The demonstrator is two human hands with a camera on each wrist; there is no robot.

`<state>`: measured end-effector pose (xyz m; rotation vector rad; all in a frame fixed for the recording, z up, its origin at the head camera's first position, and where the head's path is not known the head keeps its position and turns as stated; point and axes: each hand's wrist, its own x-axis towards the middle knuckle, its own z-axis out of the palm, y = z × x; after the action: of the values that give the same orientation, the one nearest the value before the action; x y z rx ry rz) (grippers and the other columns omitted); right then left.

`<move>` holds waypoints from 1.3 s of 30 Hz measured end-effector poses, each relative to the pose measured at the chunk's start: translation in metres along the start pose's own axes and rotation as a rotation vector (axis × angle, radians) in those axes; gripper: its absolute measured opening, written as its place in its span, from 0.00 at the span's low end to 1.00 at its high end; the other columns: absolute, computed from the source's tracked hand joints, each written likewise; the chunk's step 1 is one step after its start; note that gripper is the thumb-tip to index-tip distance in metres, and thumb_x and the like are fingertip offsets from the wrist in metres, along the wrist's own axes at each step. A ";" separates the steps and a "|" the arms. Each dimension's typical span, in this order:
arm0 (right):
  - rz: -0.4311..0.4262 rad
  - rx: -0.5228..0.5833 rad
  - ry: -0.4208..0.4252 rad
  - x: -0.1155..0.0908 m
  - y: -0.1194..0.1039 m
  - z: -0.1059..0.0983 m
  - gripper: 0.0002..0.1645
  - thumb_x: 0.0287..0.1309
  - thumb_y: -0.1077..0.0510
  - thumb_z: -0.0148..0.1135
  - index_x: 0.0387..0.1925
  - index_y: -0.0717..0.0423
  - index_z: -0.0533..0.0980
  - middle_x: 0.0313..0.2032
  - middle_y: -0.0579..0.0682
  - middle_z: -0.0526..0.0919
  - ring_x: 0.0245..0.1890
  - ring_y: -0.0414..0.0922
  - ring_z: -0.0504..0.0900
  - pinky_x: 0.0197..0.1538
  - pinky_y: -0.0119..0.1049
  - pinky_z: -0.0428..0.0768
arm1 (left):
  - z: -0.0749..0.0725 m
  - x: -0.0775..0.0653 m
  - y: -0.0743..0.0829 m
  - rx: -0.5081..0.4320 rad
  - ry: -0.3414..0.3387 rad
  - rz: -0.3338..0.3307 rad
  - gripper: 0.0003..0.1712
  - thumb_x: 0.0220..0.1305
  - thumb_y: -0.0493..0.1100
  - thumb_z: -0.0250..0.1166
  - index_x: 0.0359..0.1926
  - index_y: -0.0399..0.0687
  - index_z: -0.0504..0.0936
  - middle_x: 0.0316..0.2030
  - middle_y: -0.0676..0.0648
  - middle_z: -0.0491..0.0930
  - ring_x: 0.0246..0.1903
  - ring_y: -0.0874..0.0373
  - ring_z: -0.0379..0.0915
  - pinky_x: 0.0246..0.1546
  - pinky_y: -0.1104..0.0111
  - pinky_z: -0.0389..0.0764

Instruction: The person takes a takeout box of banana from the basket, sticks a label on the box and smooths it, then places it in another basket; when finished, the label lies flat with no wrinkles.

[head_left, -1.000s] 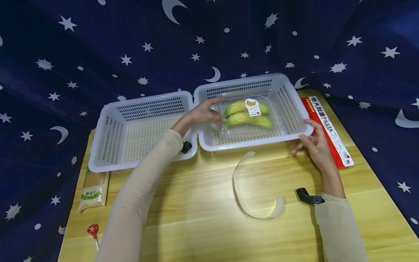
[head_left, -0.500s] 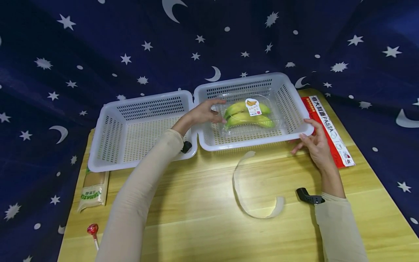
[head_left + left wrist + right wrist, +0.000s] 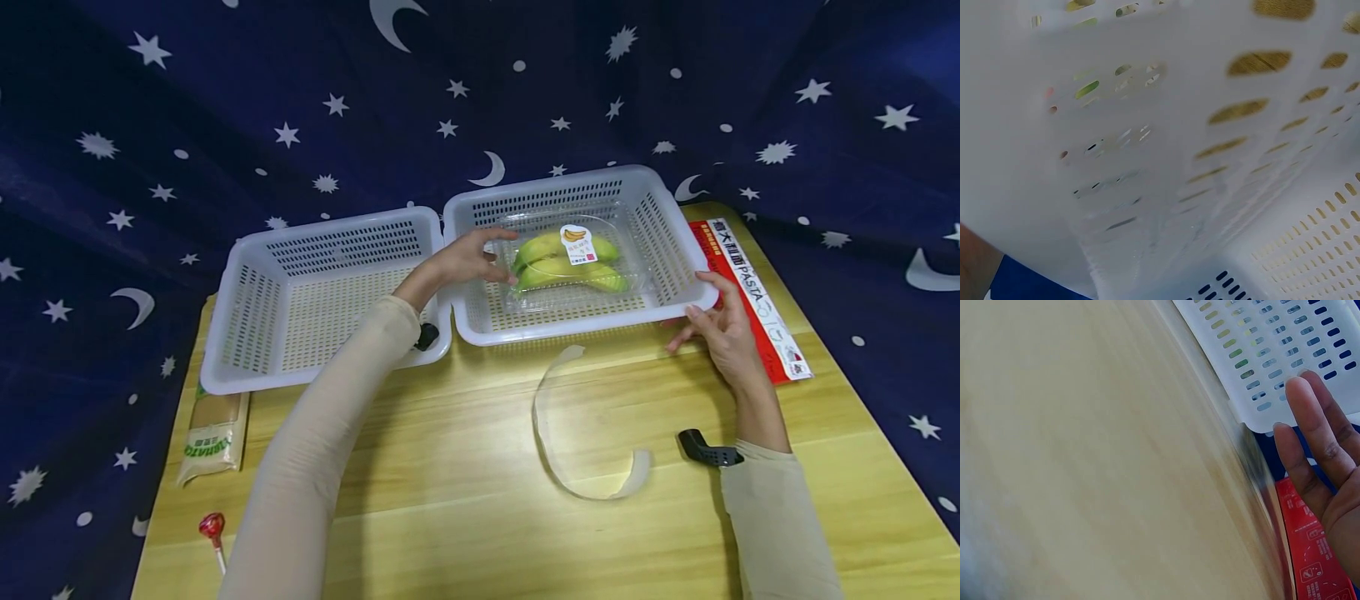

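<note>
A clear plastic container [image 3: 637, 287] of greenish-yellow bananas [image 3: 573, 271] with a white banana label [image 3: 577, 244] lies in the right white plastic basket [image 3: 555, 337]. My left hand [image 3: 468, 258] reaches over that basket's left rim, fingers spread and loosely bent at the container's left edge. Basket wall fills most of the left wrist view, hiding the fingers. At the front right corner of the same basket, my right hand [image 3: 723, 333] pinches the rim between thumb and index finger. Its other fingers [image 3: 1313, 425] extend beneath the corner in the right wrist view.
A second white basket [image 3: 326, 383] stands left, under my left forearm. A red pasta packet [image 3: 750, 300] lies right, a noodle packet [image 3: 216, 442] and a red lollipop [image 3: 213, 527] left. A curled clear strip [image 3: 540, 425] lies in front. Starry dark-blue cloth [image 3: 420, 100] hangs behind.
Inside the container the bananas have shifted slightly to the right. Both hands stay where they were.
</note>
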<state>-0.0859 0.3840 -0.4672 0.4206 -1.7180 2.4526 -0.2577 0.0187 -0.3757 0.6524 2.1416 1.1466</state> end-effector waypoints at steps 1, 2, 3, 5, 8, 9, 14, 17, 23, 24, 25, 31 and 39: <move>-0.001 -0.003 0.001 0.000 0.000 0.001 0.32 0.68 0.75 0.46 0.69 0.55 0.56 0.33 0.57 0.86 0.18 0.52 0.85 0.28 0.38 0.86 | 0.000 -0.001 0.000 0.005 0.001 0.005 0.46 0.54 0.37 0.74 0.72 0.45 0.62 0.74 0.46 0.56 0.71 0.36 0.54 0.66 0.56 0.71; -0.003 -0.004 0.000 0.000 0.000 0.001 0.32 0.68 0.75 0.46 0.69 0.55 0.56 0.33 0.57 0.86 0.18 0.51 0.85 0.28 0.38 0.86 | -0.001 -0.001 0.000 0.010 0.003 0.009 0.46 0.54 0.37 0.74 0.72 0.44 0.62 0.74 0.46 0.56 0.71 0.36 0.54 0.68 0.55 0.68; -0.005 -0.005 -0.001 0.001 0.000 0.002 0.32 0.68 0.74 0.46 0.69 0.56 0.56 0.33 0.58 0.86 0.18 0.51 0.85 0.28 0.38 0.86 | -0.001 -0.002 -0.001 0.019 0.004 0.013 0.46 0.54 0.38 0.75 0.72 0.44 0.62 0.74 0.45 0.57 0.72 0.36 0.53 0.70 0.55 0.65; -0.009 -0.009 -0.001 0.001 0.000 0.003 0.32 0.68 0.74 0.46 0.69 0.56 0.56 0.34 0.57 0.86 0.19 0.51 0.85 0.28 0.37 0.86 | -0.002 -0.002 -0.001 0.035 0.008 0.025 0.46 0.54 0.39 0.75 0.72 0.43 0.63 0.73 0.45 0.58 0.73 0.37 0.51 0.74 0.54 0.58; -0.010 -0.009 -0.001 0.001 0.001 0.005 0.32 0.68 0.75 0.46 0.70 0.57 0.56 0.37 0.58 0.85 0.19 0.51 0.85 0.28 0.38 0.86 | -0.003 -0.004 -0.002 0.045 0.013 0.040 0.46 0.54 0.39 0.75 0.71 0.43 0.64 0.73 0.44 0.59 0.73 0.38 0.49 0.75 0.54 0.54; -0.011 -0.012 0.005 0.001 0.001 0.005 0.32 0.68 0.74 0.46 0.70 0.56 0.56 0.38 0.58 0.84 0.19 0.52 0.85 0.28 0.38 0.85 | -0.004 -0.005 -0.002 0.048 0.014 0.043 0.46 0.54 0.39 0.75 0.71 0.43 0.64 0.73 0.45 0.59 0.73 0.38 0.49 0.75 0.54 0.55; -0.010 -0.007 0.011 0.001 0.000 0.007 0.31 0.68 0.74 0.47 0.69 0.56 0.57 0.40 0.57 0.84 0.19 0.51 0.85 0.27 0.38 0.85 | -0.005 -0.009 -0.001 0.055 0.014 0.053 0.45 0.54 0.41 0.75 0.71 0.43 0.64 0.73 0.45 0.59 0.72 0.37 0.51 0.74 0.52 0.56; -0.011 0.004 -0.003 0.002 0.000 0.008 0.31 0.68 0.74 0.46 0.69 0.56 0.56 0.39 0.58 0.84 0.19 0.51 0.86 0.28 0.37 0.86 | -0.005 -0.012 0.000 0.055 0.011 0.049 0.45 0.55 0.41 0.75 0.71 0.43 0.63 0.73 0.45 0.58 0.72 0.36 0.50 0.74 0.51 0.55; -0.017 0.009 -0.009 0.003 0.000 0.010 0.32 0.68 0.75 0.45 0.69 0.56 0.56 0.37 0.58 0.85 0.19 0.51 0.86 0.29 0.37 0.86 | -0.012 -0.027 0.006 0.024 0.028 0.052 0.43 0.56 0.44 0.74 0.71 0.49 0.65 0.74 0.47 0.57 0.72 0.37 0.52 0.72 0.52 0.60; -0.015 0.011 -0.009 0.003 0.000 0.010 0.32 0.67 0.75 0.45 0.69 0.56 0.56 0.36 0.58 0.85 0.19 0.51 0.86 0.29 0.37 0.86 | -0.013 -0.031 0.007 0.010 0.038 0.065 0.42 0.57 0.44 0.74 0.70 0.49 0.65 0.73 0.48 0.58 0.72 0.37 0.53 0.72 0.51 0.62; -0.011 0.012 -0.008 0.004 -0.001 0.010 0.32 0.68 0.75 0.45 0.69 0.56 0.56 0.36 0.58 0.86 0.19 0.51 0.86 0.29 0.37 0.86 | -0.014 -0.036 0.010 0.001 0.049 0.075 0.41 0.57 0.44 0.73 0.70 0.51 0.66 0.73 0.49 0.59 0.72 0.39 0.54 0.71 0.51 0.63; 0.001 0.010 0.007 0.004 -0.004 0.008 0.32 0.68 0.74 0.45 0.69 0.56 0.56 0.33 0.60 0.87 0.19 0.52 0.85 0.31 0.37 0.86 | -0.021 -0.074 0.025 -0.027 0.133 0.152 0.35 0.61 0.47 0.70 0.68 0.55 0.69 0.70 0.54 0.65 0.67 0.51 0.65 0.66 0.59 0.72; 0.004 -0.031 -0.014 0.000 -0.001 0.004 0.32 0.69 0.74 0.43 0.70 0.55 0.54 0.31 0.59 0.88 0.19 0.51 0.86 0.35 0.34 0.86 | -0.010 -0.140 0.019 -0.137 0.241 0.284 0.25 0.68 0.39 0.63 0.64 0.42 0.72 0.63 0.45 0.73 0.61 0.52 0.72 0.59 0.64 0.78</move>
<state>-0.0846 0.3807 -0.4651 0.4316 -1.7620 2.4276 -0.1660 -0.0708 -0.3155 0.8092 2.1898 1.5806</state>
